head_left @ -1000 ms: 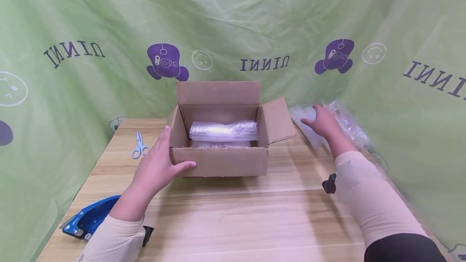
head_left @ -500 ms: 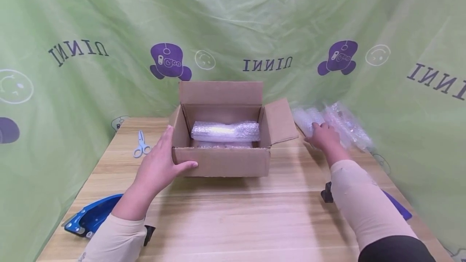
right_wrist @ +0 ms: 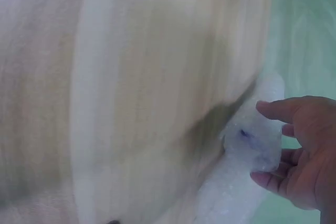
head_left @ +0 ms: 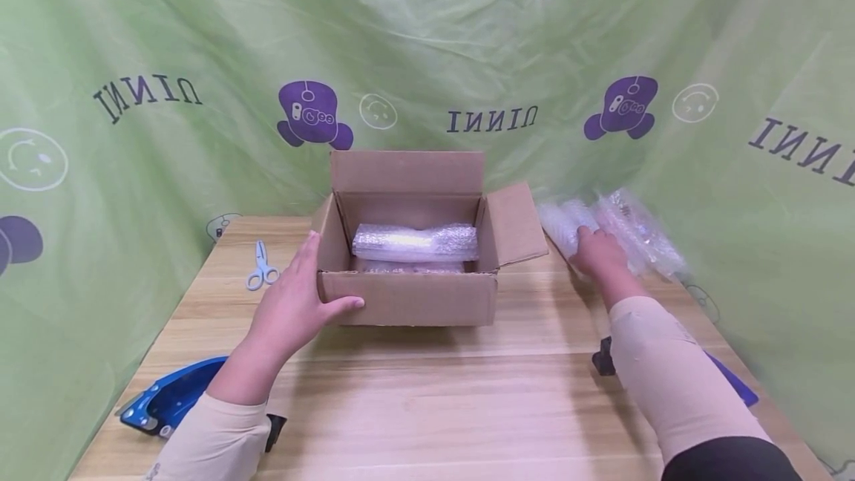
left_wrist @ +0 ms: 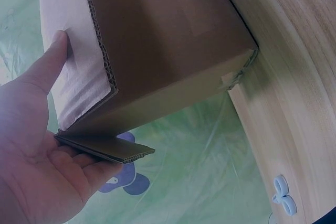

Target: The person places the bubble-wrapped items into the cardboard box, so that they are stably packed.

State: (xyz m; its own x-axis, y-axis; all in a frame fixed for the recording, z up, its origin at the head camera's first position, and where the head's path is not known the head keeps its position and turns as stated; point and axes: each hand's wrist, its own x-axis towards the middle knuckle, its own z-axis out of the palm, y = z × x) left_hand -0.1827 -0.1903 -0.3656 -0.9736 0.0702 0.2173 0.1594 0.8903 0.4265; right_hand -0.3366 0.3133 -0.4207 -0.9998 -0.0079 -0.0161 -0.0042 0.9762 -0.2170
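Note:
An open cardboard box stands mid-table with its flaps folded out. My left hand holds its front left corner, the thumb on the front flap and the fingers round the side. Inside the box lies a bubble-wrapped bundle, with more bubble wrap under it. On the far right, my right hand grips another bubble-wrapped bundle, thumb on one side and fingers on the other. Its contents cannot be made out, though a dark mark shows through the plastic.
More clear bubble wrap lies beside the right hand. Blue-handled scissors rest left of the box. A blue curved object sits partly behind my left forearm, and a purple item behind the right one. A green curtain hangs around the table.
My right hand has come down from over the bubble wrap, its spread fingers now closed round a bundle. The left hand keeps its place on the box. The head view has shifted slightly.

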